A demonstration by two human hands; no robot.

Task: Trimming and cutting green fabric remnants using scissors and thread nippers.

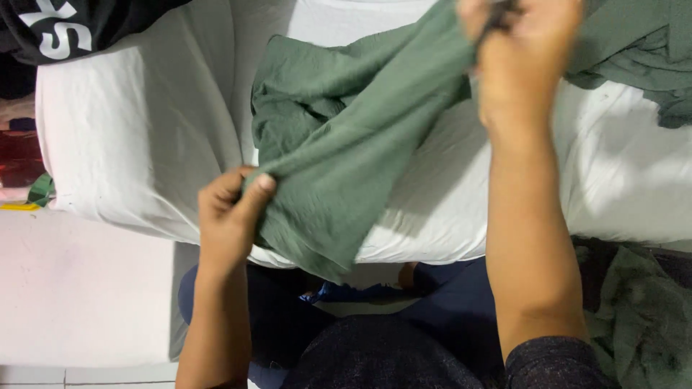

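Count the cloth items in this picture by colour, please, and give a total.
Green: 3 (green cloth held by left hand and right hand; green pile on the white sheet; green cloth by the knee)
Black with white print: 1 (black garment)
White: 1 (white sheet)
Total: 5

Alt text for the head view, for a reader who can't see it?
Both hands grip a green cloth stretched over a white-sheeted mattress: left hand pinching its lower edge, right hand lifting its upper end. More green fabric lies at the upper right.
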